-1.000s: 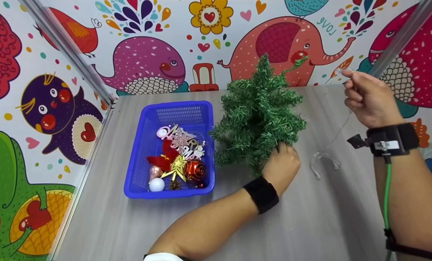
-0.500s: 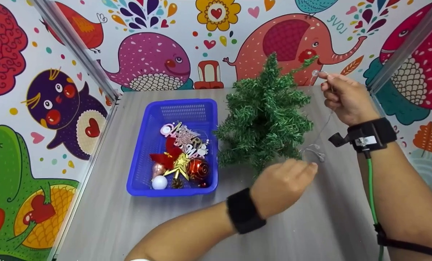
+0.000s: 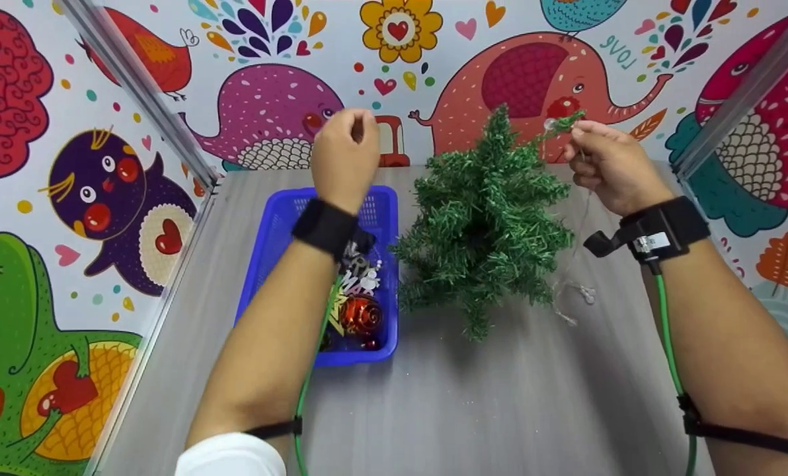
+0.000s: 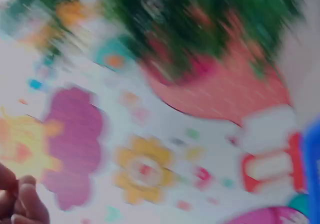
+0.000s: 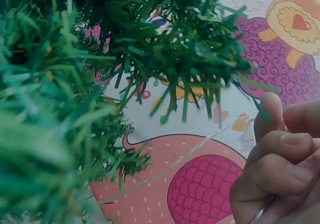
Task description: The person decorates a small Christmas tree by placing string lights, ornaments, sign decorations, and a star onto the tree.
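Note:
A small green artificial Christmas tree (image 3: 486,231) stands on the table right of the blue basket. At its upper right my right hand (image 3: 609,158) pinches a thin clear strand (image 5: 202,143); a small clear piece (image 5: 246,139) shows by the fingertips, close to a branch tip (image 3: 569,120). The strand's lower part hangs past the hand to a loose clear end (image 3: 587,294) on the table. My left hand (image 3: 346,155) is raised over the basket's back edge, fingers curled. In the blurred left wrist view its fingertips (image 4: 27,196) are close together; whether something thin is between them is unclear.
The blue plastic basket (image 3: 393,330) holds a red shiny bauble (image 3: 359,315), a gold star (image 3: 336,311) and letter ornaments, partly covered by my left forearm. Cartoon-printed walls (image 3: 460,73) enclose the table (image 3: 447,410) at the back and sides.
My left hand has moved from the tree's lower front up and left, over the basket. My right hand has come left with the strand, up to the tree's upper branch.

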Motion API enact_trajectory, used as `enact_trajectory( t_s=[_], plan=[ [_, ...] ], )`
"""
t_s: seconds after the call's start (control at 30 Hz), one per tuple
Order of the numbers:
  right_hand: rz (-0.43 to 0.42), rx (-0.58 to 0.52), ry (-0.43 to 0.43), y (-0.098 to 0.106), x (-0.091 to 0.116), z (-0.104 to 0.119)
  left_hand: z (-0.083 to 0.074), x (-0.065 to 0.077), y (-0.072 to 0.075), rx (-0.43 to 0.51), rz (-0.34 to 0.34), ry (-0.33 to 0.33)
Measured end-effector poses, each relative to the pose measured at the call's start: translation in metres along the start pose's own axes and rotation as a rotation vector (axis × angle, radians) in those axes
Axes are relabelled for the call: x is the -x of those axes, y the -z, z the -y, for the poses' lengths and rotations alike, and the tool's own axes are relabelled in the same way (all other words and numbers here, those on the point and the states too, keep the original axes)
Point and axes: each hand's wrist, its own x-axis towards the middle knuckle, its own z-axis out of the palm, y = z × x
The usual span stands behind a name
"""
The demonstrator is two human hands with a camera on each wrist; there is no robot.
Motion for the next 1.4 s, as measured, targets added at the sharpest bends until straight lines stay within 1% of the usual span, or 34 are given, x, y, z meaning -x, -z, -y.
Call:
enact_trajectory(
  t_s=[0.03, 0.1, 0.17, 0.23, 0.27, 0.33, 0.37, 0.4, 0.47, 0.53, 0.6, 0.67, 0.77, 0.8, 0.83, 0.9, 0.93, 1.0, 1.07, 1.13, 1.2, 1.27, 1.3, 1.33, 1.4],
  plan=[
    [-0.003, 0.018, -0.009, -0.002, -0.003, 0.000, 0.009, -0.010, -0.005, -0.046, 0.042, 0.014],
    [-0.013, 0.065, -0.029, -0.005, -0.008, 0.000, 0.024, -0.024, -0.015, -0.081, 0.152, 0.025],
    [-0.027, 0.100, -0.050, -0.010, -0.014, 0.001, 0.035, -0.032, -0.027, -0.045, 0.264, 0.012],
    [-0.048, 0.134, -0.081, -0.014, -0.020, 0.001, 0.041, -0.036, -0.040, 0.043, 0.361, -0.001],
    [-0.056, 0.154, -0.097, -0.016, -0.023, 0.001, 0.042, -0.037, -0.046, 0.082, 0.399, -0.011],
    [-0.074, 0.212, -0.128, -0.019, -0.030, 0.001, 0.041, -0.038, -0.059, 0.151, 0.445, -0.030],
    [-0.081, 0.249, -0.143, -0.021, -0.034, 0.000, 0.041, -0.037, -0.064, 0.170, 0.460, -0.036],
    [-0.089, 0.293, -0.153, -0.023, -0.037, -0.002, 0.040, -0.037, -0.068, 0.186, 0.476, -0.043],
    [-0.102, 0.383, -0.154, -0.027, -0.042, -0.002, 0.032, -0.037, -0.077, 0.198, 0.517, -0.071],
    [-0.105, 0.463, -0.148, -0.031, -0.045, -0.002, 0.025, -0.037, -0.083, 0.204, 0.574, -0.099],
    [-0.071, 0.519, -0.142, -0.034, -0.049, -0.003, 0.019, -0.036, -0.089, 0.210, 0.651, -0.113],
    [-0.023, 0.572, -0.148, -0.037, -0.052, -0.004, 0.015, -0.033, -0.094, 0.207, 0.721, -0.146],
    [0.050, 0.599, -0.203, -0.041, -0.056, -0.006, 0.012, -0.031, -0.101, 0.187, 0.807, -0.200],
    [0.067, 0.597, -0.217, -0.042, -0.057, -0.006, 0.012, -0.030, -0.103, 0.188, 0.826, -0.220],
    [0.076, 0.585, -0.233, -0.042, -0.059, -0.007, 0.011, -0.030, -0.105, 0.184, 0.836, -0.242],
    [0.098, 0.559, -0.252, -0.043, -0.061, -0.009, 0.011, -0.031, -0.110, 0.171, 0.856, -0.266],
    [0.115, 0.569, -0.243, -0.042, -0.062, -0.010, 0.011, -0.031, -0.112, 0.161, 0.863, -0.269],
    [0.160, 0.579, -0.235, -0.041, -0.063, -0.013, 0.010, -0.033, -0.115, 0.111, 0.870, -0.299],
    [0.209, 0.643, -0.223, -0.038, -0.063, -0.013, 0.011, -0.035, -0.118, 0.036, 0.877, -0.342],
    [0.249, 0.684, -0.215, -0.036, -0.063, -0.014, 0.012, -0.037, -0.120, 0.015, 0.886, -0.348],
    [0.273, 0.732, -0.195, -0.035, -0.064, -0.015, 0.014, -0.036, -0.121, 0.060, 0.894, -0.310],
    [0.279, 0.735, -0.194, -0.035, -0.065, -0.016, 0.016, -0.035, -0.120, 0.123, 0.880, -0.262],
    [0.269, 0.743, -0.188, -0.036, -0.066, -0.017, 0.018, -0.034, -0.120, 0.158, 0.865, -0.238],
    [0.253, 0.776, -0.176, -0.035, -0.066, -0.017, 0.018, -0.033, -0.119, 0.189, 0.847, -0.220],
    [0.209, 0.822, -0.163, -0.034, -0.065, -0.015, 0.020, -0.031, -0.116, 0.227, 0.797, -0.198]
  ],
)
